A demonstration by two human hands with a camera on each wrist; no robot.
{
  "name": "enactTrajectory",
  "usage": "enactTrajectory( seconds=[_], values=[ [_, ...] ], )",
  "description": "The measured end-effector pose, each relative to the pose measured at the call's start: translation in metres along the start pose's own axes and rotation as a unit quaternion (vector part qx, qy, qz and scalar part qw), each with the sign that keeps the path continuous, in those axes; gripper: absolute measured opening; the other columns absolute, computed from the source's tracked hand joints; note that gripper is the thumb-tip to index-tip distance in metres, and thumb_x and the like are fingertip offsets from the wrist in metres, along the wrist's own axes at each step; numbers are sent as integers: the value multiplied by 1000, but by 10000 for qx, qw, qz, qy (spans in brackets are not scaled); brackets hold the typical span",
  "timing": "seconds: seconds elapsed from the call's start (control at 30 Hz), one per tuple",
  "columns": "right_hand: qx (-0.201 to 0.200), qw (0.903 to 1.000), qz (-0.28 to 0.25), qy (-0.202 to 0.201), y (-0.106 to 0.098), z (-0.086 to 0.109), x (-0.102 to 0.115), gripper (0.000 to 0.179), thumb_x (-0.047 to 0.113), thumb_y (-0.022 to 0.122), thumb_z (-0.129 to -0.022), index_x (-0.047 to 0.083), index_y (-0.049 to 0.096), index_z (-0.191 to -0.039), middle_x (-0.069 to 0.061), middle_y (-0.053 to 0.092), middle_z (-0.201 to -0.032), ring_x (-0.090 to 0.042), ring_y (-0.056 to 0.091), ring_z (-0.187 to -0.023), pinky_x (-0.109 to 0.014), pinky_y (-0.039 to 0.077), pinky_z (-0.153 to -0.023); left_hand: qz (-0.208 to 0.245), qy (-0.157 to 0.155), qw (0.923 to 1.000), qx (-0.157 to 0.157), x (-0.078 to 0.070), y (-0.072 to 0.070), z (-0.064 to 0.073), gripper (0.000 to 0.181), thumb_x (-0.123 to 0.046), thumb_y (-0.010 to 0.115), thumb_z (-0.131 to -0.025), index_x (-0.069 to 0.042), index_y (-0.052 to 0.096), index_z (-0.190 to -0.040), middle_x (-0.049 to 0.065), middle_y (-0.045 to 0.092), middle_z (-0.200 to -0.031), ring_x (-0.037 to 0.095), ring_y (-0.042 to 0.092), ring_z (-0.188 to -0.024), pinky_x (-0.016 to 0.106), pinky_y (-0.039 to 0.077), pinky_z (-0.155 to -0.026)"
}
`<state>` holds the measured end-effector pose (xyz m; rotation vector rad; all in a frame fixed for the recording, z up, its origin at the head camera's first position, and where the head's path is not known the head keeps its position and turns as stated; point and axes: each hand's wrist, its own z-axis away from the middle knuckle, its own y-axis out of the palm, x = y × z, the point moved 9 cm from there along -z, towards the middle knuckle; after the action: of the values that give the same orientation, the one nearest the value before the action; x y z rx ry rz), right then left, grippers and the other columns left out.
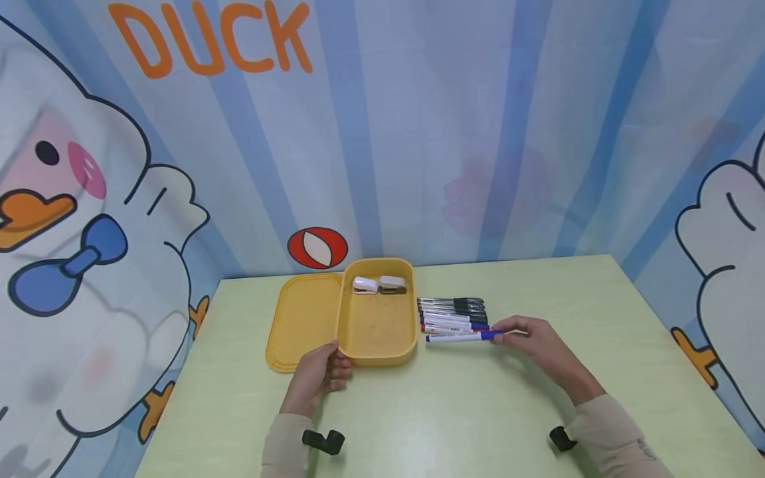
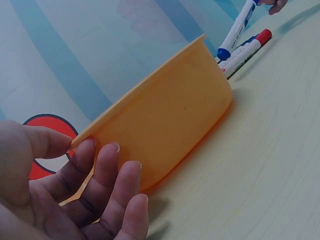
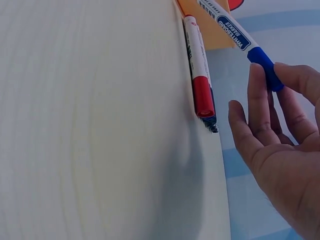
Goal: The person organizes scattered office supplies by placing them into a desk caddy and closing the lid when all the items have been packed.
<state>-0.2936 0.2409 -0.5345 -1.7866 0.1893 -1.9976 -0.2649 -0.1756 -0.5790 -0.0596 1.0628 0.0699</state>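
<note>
On my feed, right hand [image 1: 532,342] pinches blue-capped whiteboard marker [image 1: 457,338] by one end; left hand [image 1: 313,378] pinches near-left rim of yellow bin [image 1: 378,362] near bench's [image 1: 454,425] back edge.

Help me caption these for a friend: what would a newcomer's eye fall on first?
Probably the big cartoon duck on the left of the backdrop, with orange DUCK lettering near the top. Next, on the table, the yellow box, two staplers at its far end, its rim pinched by the left hand. Right of it, the right hand holds a blue-capped marker.
</note>
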Motion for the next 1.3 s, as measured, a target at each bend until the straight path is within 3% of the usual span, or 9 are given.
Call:
enactTrajectory(
  seconds=[0.2, 0.8, 0.97, 1.13, 1.3],
  values=[
    [-33, 9997, -258, -16, -3, -2, -4, 39, 40, 72, -83, 13, 67, -110, -8, 60, -122, -21, 57, -105, -37, 49, -87, -22, -37, 9999, -99, 1, 0, -2, 38, -43, 51, -96, -6, 62, -100, 7, 68, -87, 21, 66, -76, 34, 55, -65],
    [-21, 9990, -372, 239, -8, -2, 1, 41, 46, 67, -86, 17, 64, -114, -7, 52, -134, -29, 48, -116, -41, 43, -92, 38, 25, 9999, -105, 1, 0, 1, 38, -42, 51, -97, -6, 62, -99, 7, 68, -87, 23, 67, -77, 35, 55, -66],
    [-1, 9957, -904, 223, -8, -3, 7, 41, 39, 67, -88, 10, 62, -116, -10, 52, -133, -26, 55, -112, -45, 45, -98, 28, 52, 10000, -58, 0, 1, 1, 38, -42, 50, -97, -6, 62, -100, 7, 68, -87, 22, 66, -77, 35, 54, -66],
    [154, 9848, -1729, 84, -6, -3, 15, 44, 30, 68, -89, -1, 57, -117, -17, 51, -131, -27, 60, -111, -44, 42, -103, 43, 58, 10000, -32, 0, 1, 1, 39, -42, 51, -97, -6, 62, -100, 7, 68, -87, 21, 66, -76, 35, 54, -66],
    [262, 9789, -2025, -126, -5, -5, 22, 46, 29, 68, -88, -4, 55, -118, -17, 48, -130, -24, 62, -111, -40, 42, -102, 34, 10, 10000, -77, 1, 1, 0, 38, -42, 51, -97, -6, 62, -99, 7, 68, -87, 23, 67, -77, 35, 55, -66]
  ],
)
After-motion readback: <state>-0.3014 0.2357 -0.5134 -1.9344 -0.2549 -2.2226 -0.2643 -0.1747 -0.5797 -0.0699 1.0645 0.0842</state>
